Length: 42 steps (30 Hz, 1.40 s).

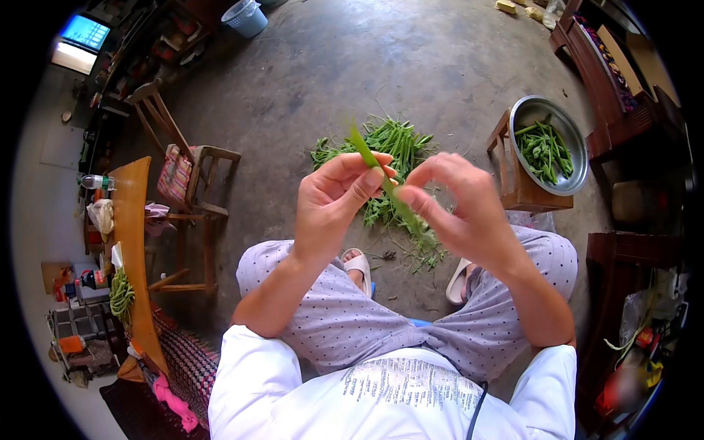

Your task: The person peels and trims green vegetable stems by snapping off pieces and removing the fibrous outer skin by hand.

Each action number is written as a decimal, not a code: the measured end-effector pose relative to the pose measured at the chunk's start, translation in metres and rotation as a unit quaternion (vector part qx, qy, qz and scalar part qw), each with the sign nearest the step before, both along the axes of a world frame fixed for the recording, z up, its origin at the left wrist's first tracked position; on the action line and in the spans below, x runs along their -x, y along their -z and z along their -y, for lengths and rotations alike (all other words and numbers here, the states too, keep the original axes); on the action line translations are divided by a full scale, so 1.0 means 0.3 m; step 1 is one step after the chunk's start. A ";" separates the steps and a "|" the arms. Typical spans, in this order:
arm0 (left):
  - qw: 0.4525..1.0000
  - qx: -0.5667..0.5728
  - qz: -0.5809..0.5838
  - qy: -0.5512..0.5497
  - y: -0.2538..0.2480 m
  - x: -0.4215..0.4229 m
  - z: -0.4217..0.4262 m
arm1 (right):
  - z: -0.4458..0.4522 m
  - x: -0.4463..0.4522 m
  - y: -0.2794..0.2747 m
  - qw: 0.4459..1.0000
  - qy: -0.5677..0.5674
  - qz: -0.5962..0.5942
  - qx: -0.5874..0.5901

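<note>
Between my two hands a long green stem (pixel 361 144) slants from upper left to lower right. My left hand (pixel 339 192) pinches it between thumb and fingers. My right hand (pixel 462 209), slightly blurred, is at the stem's lower part with thumb and index finger curled toward it; whether they grip it is unclear. Below the hands, a pile of green stems and leaves (pixel 396 139) lies on the floor. A metal basin (pixel 579 158) at the right holds more green pieces (pixel 543 150).
The basin rests on a wooden stool (pixel 519 187). A wooden chair (pixel 209 158) and a table (pixel 132 220) with a bottle (pixel 97 182) and a bundle of long green beans (pixel 122 295) stand at the left. A blue bucket (pixel 246 19) is at the top. Dark furniture (pixel 623 136) lines the right.
</note>
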State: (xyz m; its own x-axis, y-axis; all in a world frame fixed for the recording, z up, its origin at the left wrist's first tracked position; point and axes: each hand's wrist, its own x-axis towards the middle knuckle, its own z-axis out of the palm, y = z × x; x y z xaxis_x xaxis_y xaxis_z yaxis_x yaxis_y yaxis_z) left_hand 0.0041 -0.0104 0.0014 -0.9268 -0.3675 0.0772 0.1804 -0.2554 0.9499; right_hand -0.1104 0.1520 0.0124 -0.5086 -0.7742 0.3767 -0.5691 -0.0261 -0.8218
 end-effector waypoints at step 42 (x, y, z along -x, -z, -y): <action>0.996 -0.021 0.002 -0.084 -0.042 -0.007 0.066 | -0.021 0.045 0.076 0.963 0.129 -0.116 -0.204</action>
State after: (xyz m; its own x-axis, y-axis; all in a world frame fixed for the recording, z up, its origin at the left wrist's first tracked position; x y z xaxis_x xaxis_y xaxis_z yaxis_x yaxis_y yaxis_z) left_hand 0.0063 -0.0301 0.0139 -0.8522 -0.5204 0.0542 0.2193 -0.2613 0.9400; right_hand -0.1240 0.1584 -0.0103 -0.6429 -0.7406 0.1954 -0.6834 0.4394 -0.5830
